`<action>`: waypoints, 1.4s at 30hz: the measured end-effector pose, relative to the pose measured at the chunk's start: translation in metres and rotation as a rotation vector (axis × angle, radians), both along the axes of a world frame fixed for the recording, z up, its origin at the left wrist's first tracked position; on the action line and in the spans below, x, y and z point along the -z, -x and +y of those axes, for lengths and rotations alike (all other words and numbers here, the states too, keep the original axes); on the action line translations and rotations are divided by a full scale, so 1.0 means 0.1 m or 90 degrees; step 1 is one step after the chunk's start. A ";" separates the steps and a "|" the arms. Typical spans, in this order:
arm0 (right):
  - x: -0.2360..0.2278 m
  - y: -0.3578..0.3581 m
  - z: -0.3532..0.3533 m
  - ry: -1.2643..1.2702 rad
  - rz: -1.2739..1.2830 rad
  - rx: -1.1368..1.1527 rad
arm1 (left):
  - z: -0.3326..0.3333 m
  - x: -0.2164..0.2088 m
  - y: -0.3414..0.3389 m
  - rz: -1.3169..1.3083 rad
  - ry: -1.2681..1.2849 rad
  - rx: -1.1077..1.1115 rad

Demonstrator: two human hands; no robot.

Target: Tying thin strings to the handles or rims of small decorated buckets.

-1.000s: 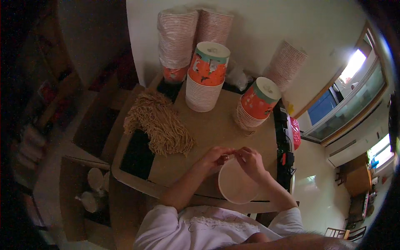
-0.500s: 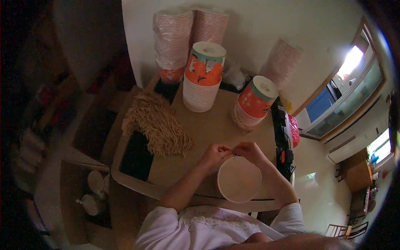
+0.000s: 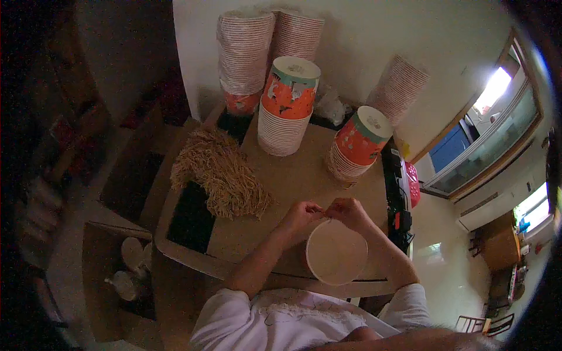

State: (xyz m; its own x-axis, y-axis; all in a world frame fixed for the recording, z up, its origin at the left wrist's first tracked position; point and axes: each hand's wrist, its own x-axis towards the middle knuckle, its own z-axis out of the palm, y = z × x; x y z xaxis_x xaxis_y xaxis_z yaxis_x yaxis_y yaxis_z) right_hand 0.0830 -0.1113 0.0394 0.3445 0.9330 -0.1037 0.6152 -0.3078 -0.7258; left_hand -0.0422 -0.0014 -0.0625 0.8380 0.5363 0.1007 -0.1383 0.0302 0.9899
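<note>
A round white paper bucket sits at the table's front edge, its open mouth toward me. At its far rim my left hand and my right hand meet, fingertips pinched close together. Whatever lies between the fingers is too small to make out. To the left of my hands a heap of tan twine strands lies on the cardboard table cover. Behind it stands an upside-down stack of orange and green paper buckets. A shorter matching stack is at the right.
Tall plastic-wrapped bucket stacks line the wall, with another wrapped stack on the right. Black power strips and a red plastic item edge the table's right side. An open cardboard box holding white pieces is at lower left.
Both hands stay at the bucket's far rim with only slight finger movement. The view shifts a little; the bucket and stacks keep their places.
</note>
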 end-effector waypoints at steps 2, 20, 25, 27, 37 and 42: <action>-0.02 -0.03 -0.04 0.020 -0.023 0.016 | -0.02 -0.29 0.02 0.065 0.037 0.032; 0.13 -0.20 0.00 0.090 0.181 -0.064 | 0.01 -0.30 -0.07 0.109 0.119 -0.018; 0.03 -0.13 0.04 0.124 0.134 -0.073 | 0.09 -0.18 -0.06 0.112 0.150 -0.011; 0.06 -0.12 0.04 0.103 0.152 -0.080 | 0.08 -0.13 -0.04 0.123 0.265 -0.002; 0.10 -0.14 0.02 0.115 0.122 -0.059 | 0.05 -0.45 0.05 0.131 0.241 0.151; -0.04 -0.04 0.02 0.124 0.111 -0.041 | 0.13 -0.26 0.02 0.093 0.235 0.174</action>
